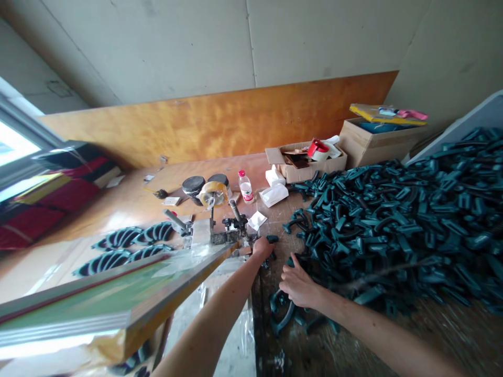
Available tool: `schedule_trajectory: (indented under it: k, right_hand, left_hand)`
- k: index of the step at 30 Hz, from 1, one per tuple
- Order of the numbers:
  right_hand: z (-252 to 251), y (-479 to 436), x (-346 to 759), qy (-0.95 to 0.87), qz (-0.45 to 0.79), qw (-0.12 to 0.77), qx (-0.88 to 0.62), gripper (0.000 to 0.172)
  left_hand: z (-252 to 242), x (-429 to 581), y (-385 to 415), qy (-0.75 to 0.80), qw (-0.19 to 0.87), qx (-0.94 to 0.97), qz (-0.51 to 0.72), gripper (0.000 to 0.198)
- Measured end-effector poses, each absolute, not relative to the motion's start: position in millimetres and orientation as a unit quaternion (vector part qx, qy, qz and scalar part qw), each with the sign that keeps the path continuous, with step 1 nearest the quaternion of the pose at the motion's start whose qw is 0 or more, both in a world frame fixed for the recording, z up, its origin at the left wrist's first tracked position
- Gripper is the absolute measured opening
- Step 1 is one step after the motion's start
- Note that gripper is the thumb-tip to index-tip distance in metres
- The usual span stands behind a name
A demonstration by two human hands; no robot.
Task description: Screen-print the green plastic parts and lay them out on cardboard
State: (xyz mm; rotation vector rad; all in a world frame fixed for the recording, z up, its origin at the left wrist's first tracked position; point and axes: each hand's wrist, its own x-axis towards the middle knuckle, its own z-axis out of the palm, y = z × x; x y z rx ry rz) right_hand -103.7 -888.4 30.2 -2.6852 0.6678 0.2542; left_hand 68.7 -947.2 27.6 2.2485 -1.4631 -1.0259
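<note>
A dark teal curved plastic handle, just right of the frame's centre, is gripped in the curled left hand. Lower right of it, the right hand extends its index finger; whether it holds anything I cannot tell. The handle heap fills the right; a green-meshed screen frame lies lower left.

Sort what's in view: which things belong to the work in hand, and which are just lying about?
Likely in the work:
dark green part at the left hand
dark green heap by the right hand
framed green panel

Seemingly lying about:
bottle
red tape roll
open cardboard box
</note>
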Motion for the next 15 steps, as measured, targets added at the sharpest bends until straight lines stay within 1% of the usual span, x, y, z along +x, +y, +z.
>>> schedule_trajectory:
  k: [3, 5, 7, 9, 11, 13, 15]
  right_hand:
    - [37.9, -887.7, -112.9, 0.272, 0.021, 0.181, -0.945, 0.009]
    - [43.1, -885.2, -117.7, 0.312, -0.029, 0.189, -0.931, 0.010]
    - [47.0, -879.3, -119.5, 0.356, -0.084, 0.220, -0.904, 0.013]
    - [49.0, -869.7, -114.6, 0.385, -0.139, 0.283, -0.868, 0.014]
    - [48.3, -856.7, -99.7, 0.386, -0.177, 0.366, -0.828, 0.015]
    - [44.7, -842.1, -74.3, 0.366, -0.177, 0.452, -0.794, 0.020]
    - [38.8, -828.8, -41.5, 0.350, -0.148, 0.513, -0.770, 0.021]
  left_hand:
    - [50.6, 75.8, -920.3, -0.518, 0.180, 0.760, -0.348, 0.025]
    - [65.7, 86.4, -887.2, -0.527, 0.223, 0.742, -0.349, 0.034]
    - [77.2, 101.3, -842.2, -0.514, 0.296, 0.712, -0.375, 0.041]
    - [83.5, 118.1, -789.0, -0.462, 0.383, 0.683, -0.417, 0.043]
    - [84.4, 134.4, -733.4, -0.392, 0.442, 0.676, -0.440, 0.042]
    - [80.1, 148.0, -681.4, -0.334, 0.457, 0.697, -0.441, 0.042]
    - [72.1, 157.8, -637.6, -0.280, 0.466, 0.715, -0.439, 0.044]
